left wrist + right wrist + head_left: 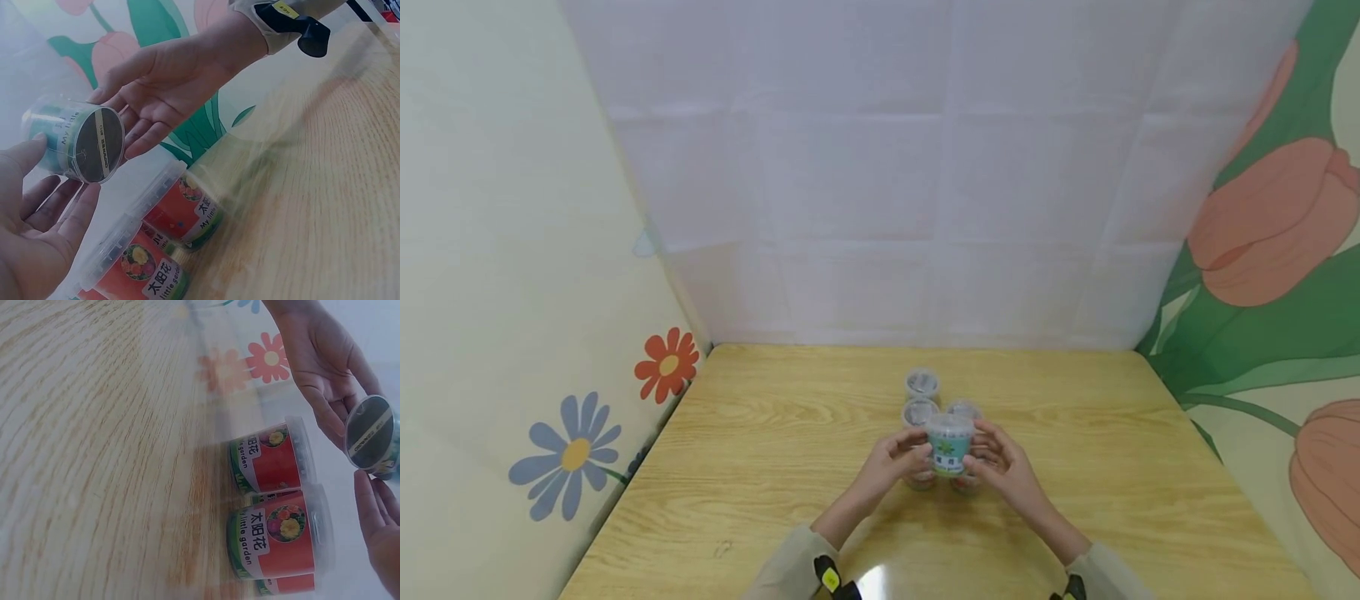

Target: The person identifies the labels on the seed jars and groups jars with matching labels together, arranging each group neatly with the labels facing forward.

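Observation:
A clear plastic grow cup [950, 446] with a blue-green label is held up between both hands, above a group of similar cups. My left hand [891, 465] grips its left side with thumb and fingertips, and my right hand [1006, 467] grips the right side. Seen from the left wrist, the cup [78, 142] is tilted, and its dark base with a pale printed strip shows. In the right wrist view the same dark base [370, 432] appears between the two hands.
Below the hands, several red-labelled cups [272, 537] with clear lids stand close together on the wooden table [760, 467]. The rearmost cup [922, 383] stands behind the rest. A white cloth [865, 183] hangs at the back, with flower-painted walls [576, 454] at the sides.

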Demonstrator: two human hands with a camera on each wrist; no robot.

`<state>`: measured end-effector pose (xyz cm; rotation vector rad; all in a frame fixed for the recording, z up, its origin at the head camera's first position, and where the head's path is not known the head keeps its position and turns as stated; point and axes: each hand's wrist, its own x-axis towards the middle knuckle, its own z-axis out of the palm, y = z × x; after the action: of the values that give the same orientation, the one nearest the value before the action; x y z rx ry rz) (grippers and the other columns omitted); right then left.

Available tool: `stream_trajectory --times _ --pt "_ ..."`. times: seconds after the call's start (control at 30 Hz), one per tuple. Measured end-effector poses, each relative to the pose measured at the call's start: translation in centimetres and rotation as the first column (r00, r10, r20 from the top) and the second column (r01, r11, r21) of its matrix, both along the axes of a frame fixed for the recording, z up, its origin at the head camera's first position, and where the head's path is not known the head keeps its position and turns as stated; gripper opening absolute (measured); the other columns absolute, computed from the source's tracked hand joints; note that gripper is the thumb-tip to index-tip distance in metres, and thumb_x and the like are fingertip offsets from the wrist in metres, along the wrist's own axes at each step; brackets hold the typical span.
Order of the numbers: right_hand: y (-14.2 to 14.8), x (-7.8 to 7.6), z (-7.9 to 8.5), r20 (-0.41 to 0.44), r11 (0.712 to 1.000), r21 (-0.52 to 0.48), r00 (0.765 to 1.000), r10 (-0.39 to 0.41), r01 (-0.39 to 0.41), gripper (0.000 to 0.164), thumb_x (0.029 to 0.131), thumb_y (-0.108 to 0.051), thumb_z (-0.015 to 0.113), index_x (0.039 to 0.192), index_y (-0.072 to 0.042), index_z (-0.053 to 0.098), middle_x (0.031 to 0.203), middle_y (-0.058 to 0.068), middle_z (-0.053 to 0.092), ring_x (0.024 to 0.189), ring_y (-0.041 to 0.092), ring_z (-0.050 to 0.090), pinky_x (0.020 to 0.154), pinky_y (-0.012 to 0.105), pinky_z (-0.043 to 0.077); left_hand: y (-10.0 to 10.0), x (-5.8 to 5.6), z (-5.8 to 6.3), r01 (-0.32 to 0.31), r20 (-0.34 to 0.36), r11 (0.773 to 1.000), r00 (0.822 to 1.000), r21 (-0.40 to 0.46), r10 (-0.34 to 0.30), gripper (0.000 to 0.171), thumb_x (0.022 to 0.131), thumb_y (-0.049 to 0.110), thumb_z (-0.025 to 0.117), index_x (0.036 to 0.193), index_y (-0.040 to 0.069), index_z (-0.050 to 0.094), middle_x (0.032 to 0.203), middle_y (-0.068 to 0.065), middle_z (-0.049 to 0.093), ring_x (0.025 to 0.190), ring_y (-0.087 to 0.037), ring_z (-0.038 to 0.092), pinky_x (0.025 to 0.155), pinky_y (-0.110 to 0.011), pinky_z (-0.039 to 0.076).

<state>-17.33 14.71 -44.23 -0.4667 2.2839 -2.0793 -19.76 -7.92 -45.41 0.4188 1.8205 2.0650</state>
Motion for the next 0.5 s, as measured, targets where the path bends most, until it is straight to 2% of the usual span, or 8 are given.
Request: stream_trajectory --times 0.27,0.5 --pt "0.0 -0.3 0.4 0.090 1.000 0.002 0.996 -0.017 0.017 0.051 0.089 -0.009 0.061 0.134 0.000 0.041 0.118 0.026 0.056 0.097 0.008 0.061 0.084 0.020 0.051 0.0 -0.4 0.0 -0.016 -0.011 1.000 1.000 -0.021 0.016 0.048 0.091 0.024 0.060 0.130 -0.001 0.047 0.122 -0.018 0.055 0.098 -0.019 0.063 0.086 -0.036 0.053" --pt "0.4 -0.9 0.0 0.084 1.000 -0.011 0.996 0.025 -0.024 0.051 0.090 -0.010 0.060 0.135 0.001 0.040 0.119 0.030 0.055 0.093 0.007 0.063 0.076 0.025 0.055 -0.1 -0.5 1.3 -0.018 0.009 1.000 1.000 -0.019 0.019 0.052 0.091 0.016 0.060 0.135 -0.001 0.040 0.123 -0.020 0.055 0.104 -0.023 0.061 0.087 -0.037 0.053"
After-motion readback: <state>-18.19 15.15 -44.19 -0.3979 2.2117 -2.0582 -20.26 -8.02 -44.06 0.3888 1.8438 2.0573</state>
